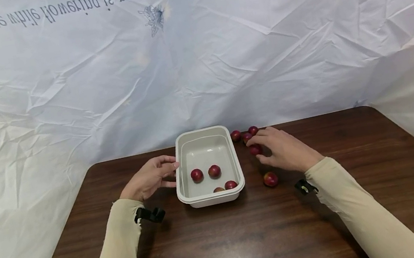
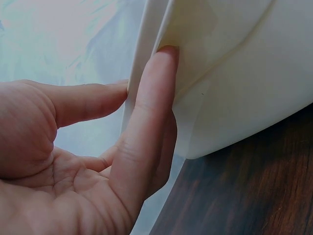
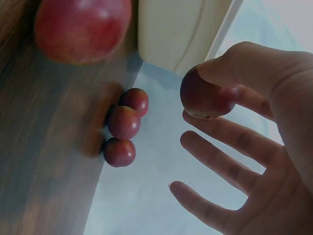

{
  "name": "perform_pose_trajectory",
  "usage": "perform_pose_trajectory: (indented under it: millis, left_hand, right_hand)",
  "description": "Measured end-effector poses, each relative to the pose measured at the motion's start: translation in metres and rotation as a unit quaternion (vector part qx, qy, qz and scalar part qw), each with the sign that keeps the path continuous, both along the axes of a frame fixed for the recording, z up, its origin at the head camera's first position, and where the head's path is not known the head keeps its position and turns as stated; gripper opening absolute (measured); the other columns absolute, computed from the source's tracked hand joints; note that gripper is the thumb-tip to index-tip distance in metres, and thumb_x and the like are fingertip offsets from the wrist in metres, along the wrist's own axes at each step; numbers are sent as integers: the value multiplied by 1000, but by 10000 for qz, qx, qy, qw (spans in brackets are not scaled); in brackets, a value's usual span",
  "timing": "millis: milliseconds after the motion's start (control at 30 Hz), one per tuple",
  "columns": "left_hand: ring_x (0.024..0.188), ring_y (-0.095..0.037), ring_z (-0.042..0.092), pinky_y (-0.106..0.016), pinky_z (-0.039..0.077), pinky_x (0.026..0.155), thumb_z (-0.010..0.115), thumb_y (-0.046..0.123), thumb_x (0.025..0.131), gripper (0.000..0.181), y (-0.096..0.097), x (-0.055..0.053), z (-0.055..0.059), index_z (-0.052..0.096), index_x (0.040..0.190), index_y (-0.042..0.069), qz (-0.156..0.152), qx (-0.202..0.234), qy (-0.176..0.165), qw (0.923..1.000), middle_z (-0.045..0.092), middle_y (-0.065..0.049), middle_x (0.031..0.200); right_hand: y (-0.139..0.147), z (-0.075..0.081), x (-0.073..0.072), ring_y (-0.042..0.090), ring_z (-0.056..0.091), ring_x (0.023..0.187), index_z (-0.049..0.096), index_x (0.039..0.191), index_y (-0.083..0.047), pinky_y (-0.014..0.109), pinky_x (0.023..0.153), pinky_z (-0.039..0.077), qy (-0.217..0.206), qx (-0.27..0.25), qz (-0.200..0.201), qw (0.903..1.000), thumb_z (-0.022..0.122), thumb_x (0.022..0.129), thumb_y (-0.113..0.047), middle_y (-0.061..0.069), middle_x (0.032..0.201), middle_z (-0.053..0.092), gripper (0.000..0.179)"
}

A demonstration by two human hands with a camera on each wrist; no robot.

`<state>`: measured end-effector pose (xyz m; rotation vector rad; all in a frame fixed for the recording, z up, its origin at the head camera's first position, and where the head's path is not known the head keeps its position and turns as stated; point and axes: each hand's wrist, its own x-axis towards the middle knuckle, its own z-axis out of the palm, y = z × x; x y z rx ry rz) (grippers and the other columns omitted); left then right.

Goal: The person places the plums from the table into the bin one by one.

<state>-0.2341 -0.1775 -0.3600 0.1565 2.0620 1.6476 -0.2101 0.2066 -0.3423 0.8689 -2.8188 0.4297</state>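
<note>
My left hand pinches the left rim of a white plastic tub, thumb on the outer edge and fingers against its side in the left wrist view. Several dark red plums lie in the tub, one of them a plum near its left wall. To the tub's right, my right hand holds a plum between thumb and index finger; its other fingers are spread. Beyond those fingers lie three plums close together on the table. Nearer the wrist rests a single plum.
The dark wood table carries the tub near its far edge. Behind it hangs a creased white sheet with printed lettering, which also runs down both sides. Black straps with small cameras sit on the wrists.
</note>
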Motion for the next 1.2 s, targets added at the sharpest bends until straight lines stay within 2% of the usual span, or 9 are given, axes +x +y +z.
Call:
perform_pose_trajectory:
  millis: [333, 767, 1000, 1200]
  left_hand:
    - [111, -27, 65, -42, 63, 88, 59, 23, 105, 49, 0, -1, -2, 42, 142, -5, 32, -20, 25, 10000, 59, -19, 127]
    - [111, -28, 65, -44, 63, 87, 59, 21, 105, 43, 2, -1, -1, 46, 139, -1, 136, -19, -41, 9999, 60, -17, 126]
    - [117, -32, 63, -42, 63, 87, 58, 22, 106, 47, 0, -1, -2, 42, 142, -5, -16, 5, 40, 10000, 60, -18, 127]
    - [116, -32, 63, -41, 63, 87, 58, 22, 106, 48, 0, -1, -2, 42, 142, -5, -20, 34, 36, 10000, 60, -17, 125]
  right_hand:
    - [-5, 10, 7, 32, 60, 122, 69, 130, -15, 56, 105, 49, 136, -3, 83, 9999, 73, 92, -20, 9, 128, 68, 38]
    - [-15, 21, 19, 25, 62, 113, 71, 128, -15, 46, 100, 51, 487, -194, 415, 9978, 74, 94, -24, 3, 118, 73, 35]
    - [-21, 25, 24, 23, 63, 109, 72, 125, -13, 45, 97, 52, 638, -328, 543, 9959, 77, 93, -25, 1, 114, 73, 35]
    - [-28, 23, 27, 19, 62, 107, 72, 122, -16, 43, 95, 52, 766, -421, 760, 9933, 78, 92, -26, -2, 110, 73, 32]
